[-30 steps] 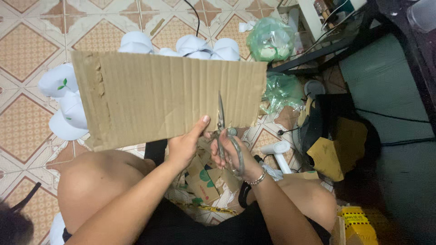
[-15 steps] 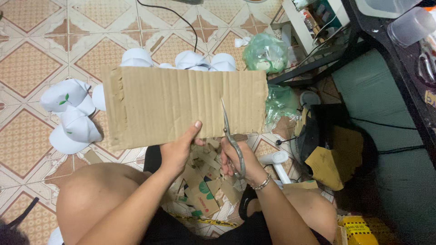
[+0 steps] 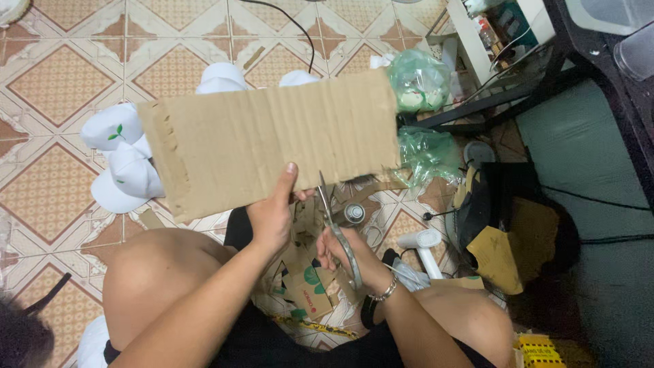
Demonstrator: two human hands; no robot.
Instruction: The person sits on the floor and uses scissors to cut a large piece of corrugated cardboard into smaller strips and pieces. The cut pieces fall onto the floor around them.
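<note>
A: Holding a cardboard sheet (image 3: 272,143) up over the tiled floor (image 3: 61,75), left hand (image 3: 272,215) pinching its near edge, thumb on the upper face, fingers curled underneath.

B: Gripping scissors (image 3: 337,228) with the right hand (image 3: 347,255)?

A: Closing around the handles, yes; blades pointing away toward the far side, tips just touching the near edge of the sheet, right of the thumb. Impossible to tell whether the blades are parting or meeting.

B: Sitting how, that sheet?

A: Lying roughly flat and wide, slightly tilted, ragged tear marks running along its left edge, corrugation lines running near to far.

B: Showing anything beneath?

A: Peeking out behind the far and left edges, white caps (image 3: 126,160), a small green leaf mark on two of them. Resting near the right end, green plastic bags (image 3: 419,82), one farther, one nearer. Lying between the knees, cardboard scraps (image 3: 306,286) and a small round tin (image 3: 353,213). Wearing a bracelet (image 3: 383,294) on the right wrist. Trailing across the far tiles, a black cable (image 3: 293,31).
</note>
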